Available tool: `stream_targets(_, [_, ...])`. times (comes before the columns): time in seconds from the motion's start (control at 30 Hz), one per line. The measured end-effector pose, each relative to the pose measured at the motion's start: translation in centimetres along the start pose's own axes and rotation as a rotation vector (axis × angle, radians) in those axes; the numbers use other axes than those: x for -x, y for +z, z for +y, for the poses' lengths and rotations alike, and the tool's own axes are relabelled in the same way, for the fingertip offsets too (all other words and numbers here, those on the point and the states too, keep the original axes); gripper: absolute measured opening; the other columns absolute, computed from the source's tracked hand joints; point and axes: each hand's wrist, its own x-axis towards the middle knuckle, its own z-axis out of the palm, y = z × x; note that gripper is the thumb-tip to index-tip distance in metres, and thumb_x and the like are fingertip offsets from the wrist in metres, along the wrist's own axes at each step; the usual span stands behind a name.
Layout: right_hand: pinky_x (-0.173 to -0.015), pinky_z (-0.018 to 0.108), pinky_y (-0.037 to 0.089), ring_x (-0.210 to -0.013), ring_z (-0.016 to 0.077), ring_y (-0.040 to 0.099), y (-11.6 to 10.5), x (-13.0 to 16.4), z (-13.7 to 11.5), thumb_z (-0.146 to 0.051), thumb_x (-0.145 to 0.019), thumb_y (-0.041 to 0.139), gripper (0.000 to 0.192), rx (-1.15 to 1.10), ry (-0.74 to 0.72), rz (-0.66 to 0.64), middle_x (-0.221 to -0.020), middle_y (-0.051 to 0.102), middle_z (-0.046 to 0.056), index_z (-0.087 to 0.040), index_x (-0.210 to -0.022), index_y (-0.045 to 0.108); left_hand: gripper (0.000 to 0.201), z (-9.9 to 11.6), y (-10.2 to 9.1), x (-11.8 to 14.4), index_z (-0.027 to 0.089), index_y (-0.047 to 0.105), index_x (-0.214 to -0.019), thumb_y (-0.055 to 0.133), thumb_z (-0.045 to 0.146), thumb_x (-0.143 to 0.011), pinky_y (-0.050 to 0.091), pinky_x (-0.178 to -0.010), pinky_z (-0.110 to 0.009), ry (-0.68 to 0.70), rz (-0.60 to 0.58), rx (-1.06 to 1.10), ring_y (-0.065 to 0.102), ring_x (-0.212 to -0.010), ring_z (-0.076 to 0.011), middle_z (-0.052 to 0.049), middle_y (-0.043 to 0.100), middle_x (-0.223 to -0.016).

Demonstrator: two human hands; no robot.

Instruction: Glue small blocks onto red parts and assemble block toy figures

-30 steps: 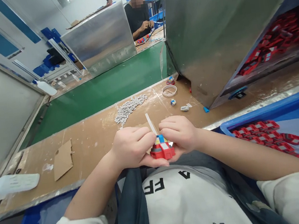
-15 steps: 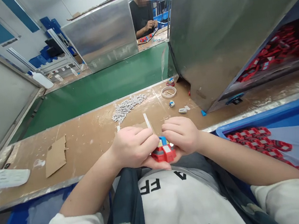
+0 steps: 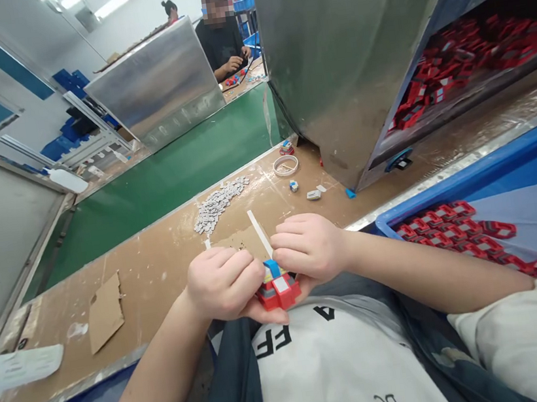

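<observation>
Close to my body, a red plastic toy part [image 3: 279,292] with grey, yellow and blue pieces on top is held between both hands. My left hand [image 3: 227,282] grips its left side, the thumb stretched along underneath. Curled fingers of my right hand [image 3: 308,248] close on its right side and hide that edge. Just beyond the part, a narrow white strip [image 3: 259,232] lies on the bench. Farther off is a heap of small grey-white pieces [image 3: 219,204]. A white ring [image 3: 285,165] and a small blue-and-white piece [image 3: 293,186] lie to the right of it.
A blue bin [image 3: 485,189] with red parts stands at my right. Above it rises a metal box [image 3: 352,51] with more red parts inside. Cardboard [image 3: 106,313] and a white bottle [image 3: 18,370] lie left. A green belt [image 3: 171,174] runs behind the bench; a co-worker [image 3: 222,42] sits beyond.
My view has shifted, so the bench and hands appear displaced. Both hands keep their hold on the red toy part, and its blue top piece shows a little more between them.
</observation>
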Motion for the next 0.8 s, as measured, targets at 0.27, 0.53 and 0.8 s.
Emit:
stream_targets(0.27, [-0.060, 0.032, 0.024, -0.063, 0.0168, 0.034, -0.21, -0.17, -0.06, -0.070, -0.108, 0.037, 0.062, 0.006, 0.000, 0.010, -0.067, 0.043, -0.001, -0.022, -0.072, 0.052, 0.064, 0.02, -0.07, 0.05, 0.021, 0.051, -0.067, 0.049, 0.074, -0.102, 0.025, -0.051, -0.031, 0.006, 0.000, 0.002, 0.035, -0.051, -0.0136, 0.002, 0.043, -0.059])
stream_targets(0.53, [-0.061, 0.032, 0.025, -0.063, 0.0168, 0.035, 0.09, 0.28, 0.03, -0.076, -0.105, 0.035, 0.065, 0.008, 0.004, -0.039, -0.069, 0.045, 0.000, -0.022, -0.075, 0.054, 0.065, -0.08, 0.22, 0.32, 0.021, 0.052, -0.067, 0.047, 0.075, -0.103, 0.026, -0.051, -0.031, -0.010, 0.002, 0.008, 0.036, -0.051, -0.0137, 0.001, 0.042, -0.059])
stream_targets(0.8, [-0.060, 0.032, 0.024, -0.063, 0.0166, 0.035, 0.14, -0.12, 0.04, -0.074, -0.107, 0.033, 0.067, -0.021, 0.009, -0.004, -0.069, 0.044, -0.001, -0.021, -0.073, 0.053, 0.067, -0.18, 0.31, 0.49, 0.020, 0.053, -0.067, 0.043, 0.075, -0.104, 0.027, -0.050, -0.030, -0.024, -0.003, 0.009, 0.037, -0.051, -0.0134, 0.001, 0.043, -0.059])
